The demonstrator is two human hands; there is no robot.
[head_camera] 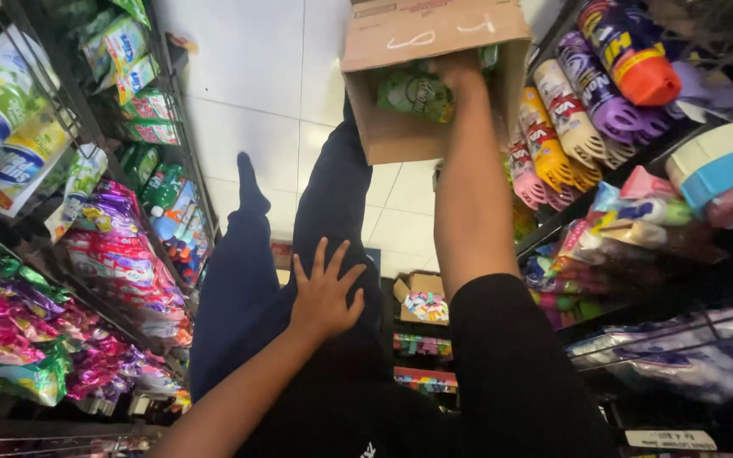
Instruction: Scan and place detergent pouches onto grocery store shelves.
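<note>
1. Brown cardboard box [400, 127] sits on the pale tiled floor [256, 76] in the aisle, its flaps open, just past the person's dark-trousered legs [248, 280].
2. Right hand [456, 72] reaches down into the box; its grip is closed over a green packet [413, 93] inside, though the fingertips are hidden by the packet and the box wall.
3. Left hand [326, 297] lies flat on the thigh, fingers spread wide, holding nothing.
4. On the right, wire shelves [638, 144] carry bottles lying on their sides, with purple, yellow, pink and orange caps [587, 110], and pastel packs below them.
5. On the left, racks [86, 127] hold green and white bags up high and shiny purple and pink packets [112, 254] lower down.
6. A smaller open carton [422, 297] with colourful packets stands near the bottom of the right shelves.
</note>
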